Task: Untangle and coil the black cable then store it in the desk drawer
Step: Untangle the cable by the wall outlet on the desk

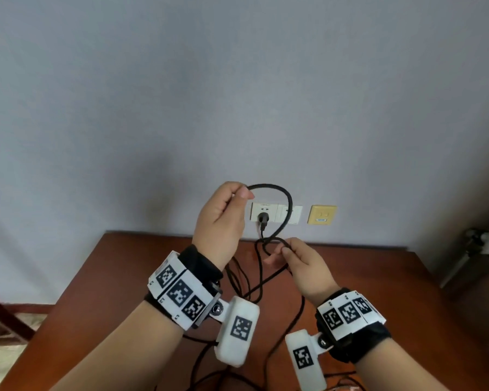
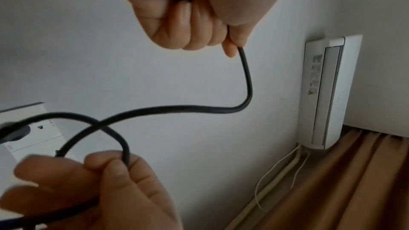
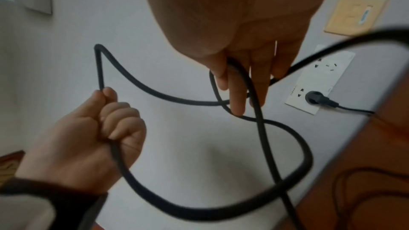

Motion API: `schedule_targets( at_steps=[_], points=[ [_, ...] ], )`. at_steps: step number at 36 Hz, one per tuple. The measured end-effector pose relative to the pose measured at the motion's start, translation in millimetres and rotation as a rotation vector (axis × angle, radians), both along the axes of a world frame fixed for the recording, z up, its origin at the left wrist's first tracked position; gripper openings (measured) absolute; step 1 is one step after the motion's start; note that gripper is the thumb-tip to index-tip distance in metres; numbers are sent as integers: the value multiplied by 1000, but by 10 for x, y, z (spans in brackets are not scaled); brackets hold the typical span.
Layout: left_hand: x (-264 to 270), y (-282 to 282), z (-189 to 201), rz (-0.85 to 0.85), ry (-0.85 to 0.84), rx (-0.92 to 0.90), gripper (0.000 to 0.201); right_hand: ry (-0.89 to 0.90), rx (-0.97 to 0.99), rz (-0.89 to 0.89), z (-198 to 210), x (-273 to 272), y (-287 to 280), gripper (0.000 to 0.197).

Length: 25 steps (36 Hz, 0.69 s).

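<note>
The black cable (image 1: 290, 200) forms a loop in the air above the brown wooden desk (image 1: 119, 283). My left hand (image 1: 237, 194) is raised and grips the cable in a fist; from there the cable arcs right and down. Lower and to the right, my right hand (image 1: 283, 252) pinches the cable where its strands cross. In the left wrist view the cable (image 2: 177, 107) runs from the left fist (image 2: 194, 24) to the right hand's fingers (image 2: 106, 160). In the right wrist view a second loop (image 3: 307, 155) hangs below the right hand (image 3: 241, 97). More cable lies slack on the desk. No drawer is in view.
A white wall outlet (image 1: 283, 213) behind the hands has a black plug (image 1: 263, 218) in it, and a yellow wall plate (image 1: 322, 214) sits to its right. An air conditioner (image 2: 327, 93) and brown curtain (image 2: 354, 181) are off to the side.
</note>
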<state>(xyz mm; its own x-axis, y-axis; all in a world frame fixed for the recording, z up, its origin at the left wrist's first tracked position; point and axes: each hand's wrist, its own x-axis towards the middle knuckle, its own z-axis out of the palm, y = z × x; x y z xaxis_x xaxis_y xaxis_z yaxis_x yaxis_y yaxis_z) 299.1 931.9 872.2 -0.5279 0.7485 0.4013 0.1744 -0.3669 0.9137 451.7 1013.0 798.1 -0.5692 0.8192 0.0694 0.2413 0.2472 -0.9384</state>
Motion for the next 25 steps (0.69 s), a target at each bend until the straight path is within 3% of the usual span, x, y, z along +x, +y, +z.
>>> schedule_targets(
  at_steps=[6, 8, 11, 13, 17, 20, 22, 25],
  points=[
    [-165, -42, 72, 34, -219, 133, 27, -191, 173, -172, -2, 124, 131, 20],
    [-232, -29, 65, 78, -217, 145, 27, -219, 53, -171, 11, 146, 126, 20],
    [-283, -18, 45, 123, -176, 133, 30, -69, -338, -85, 86, 132, 28, 22],
    [-343, 1, -2, 164, -123, 100, 27, -92, -333, -57, 103, 122, 33, 22],
    [-565, 5, -100, 299, 63, -114, 15, -258, -72, -90, 110, 118, 124, 19],
    [-650, -76, -125, 376, 278, -364, 53, -339, 38, -91, 131, 114, 149, 17],
    [-560, -170, -49, 456, 414, -315, 66, -350, 55, -98, 140, 87, 155, 17],
    [-340, -251, 79, 371, 548, -61, 55, -346, 95, -82, 157, 32, 138, 16]
  ],
)
